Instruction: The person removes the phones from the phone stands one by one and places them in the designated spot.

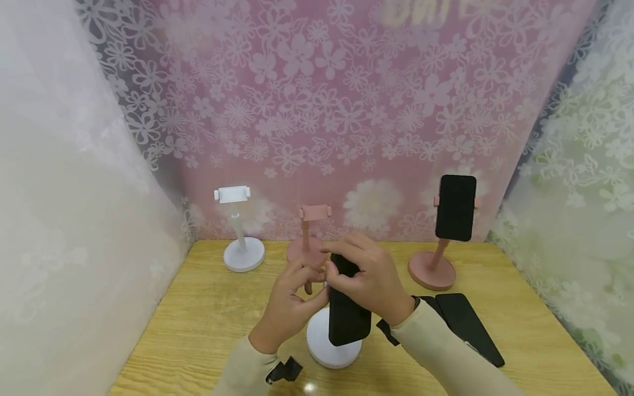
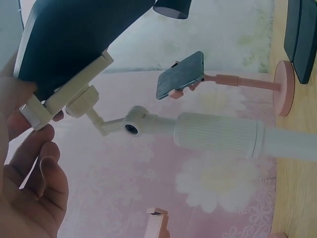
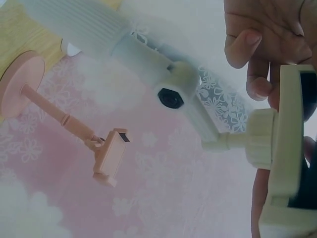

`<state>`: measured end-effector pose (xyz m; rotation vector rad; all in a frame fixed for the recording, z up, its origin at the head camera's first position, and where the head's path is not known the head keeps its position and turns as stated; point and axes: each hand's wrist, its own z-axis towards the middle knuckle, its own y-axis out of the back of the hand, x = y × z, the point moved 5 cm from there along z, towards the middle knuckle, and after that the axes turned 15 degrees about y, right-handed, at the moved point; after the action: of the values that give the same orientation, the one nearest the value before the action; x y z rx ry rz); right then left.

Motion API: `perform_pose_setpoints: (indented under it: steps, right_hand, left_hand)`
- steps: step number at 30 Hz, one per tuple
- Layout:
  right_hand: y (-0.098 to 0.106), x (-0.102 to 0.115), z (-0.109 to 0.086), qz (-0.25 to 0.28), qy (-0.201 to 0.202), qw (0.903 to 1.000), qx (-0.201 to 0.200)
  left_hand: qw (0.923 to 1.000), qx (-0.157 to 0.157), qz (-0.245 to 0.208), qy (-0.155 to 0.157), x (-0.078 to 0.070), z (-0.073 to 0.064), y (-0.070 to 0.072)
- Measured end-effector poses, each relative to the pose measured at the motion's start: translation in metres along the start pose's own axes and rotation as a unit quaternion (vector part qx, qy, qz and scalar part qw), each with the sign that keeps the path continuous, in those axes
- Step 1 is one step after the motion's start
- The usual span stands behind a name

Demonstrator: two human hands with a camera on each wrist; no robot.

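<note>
A black phone [image 1: 349,319] sits in the white clamp [image 2: 81,84] of a phone stand, whose round white base [image 1: 337,355] is on the table below. At the phone's left edge, my left hand [image 1: 294,300] has its thumb and fingers around the clamp's end. My right hand [image 1: 369,275] reaches across the upper part of the phone and grips it, thumb and forefinger near that same edge. The ribbed white stem [image 2: 218,134] and hinged joint [image 3: 173,94] lead up to the clamp's back. The hands hide part of the phone in the head view.
A white stand [image 1: 242,253] and a pink stand [image 1: 314,213] are at the back. Back right, another pink stand [image 1: 431,269] holds an upright phone [image 1: 455,208]. Dark flat phones [image 1: 468,324] lie on the table at the right. Flowered cloth [image 1: 317,110] encloses the table.
</note>
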<state>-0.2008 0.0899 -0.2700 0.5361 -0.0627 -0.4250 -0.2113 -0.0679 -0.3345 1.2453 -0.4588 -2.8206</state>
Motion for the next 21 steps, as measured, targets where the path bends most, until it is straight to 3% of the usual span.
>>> perform_pose_setpoints:
  steps: [8, 11, 16, 21]
  right_hand:
    - [-0.0006, 0.0042, -0.0013, 0.004, 0.007, 1.0000, -0.001]
    - [-0.0006, 0.0050, -0.0018, 0.004, 0.009, 0.9999, -0.003]
    - [-0.0015, 0.0052, -0.0050, 0.002, 0.053, 0.9977, -0.043]
    - [-0.0002, 0.0061, -0.0073, 0.011, 0.075, 0.9948, -0.068]
  left_hand:
    - [0.9995, 0.017, 0.009, 0.027, 0.0015, 0.0005, -0.0019]
    - [0.9994, 0.022, 0.005, 0.026, 0.0009, 0.0009, -0.0023]
    - [0.9997, 0.020, -0.014, 0.000, 0.0010, 0.0007, -0.0044]
    - [0.9995, 0.024, -0.021, 0.004, 0.0029, 0.0000, -0.0066]
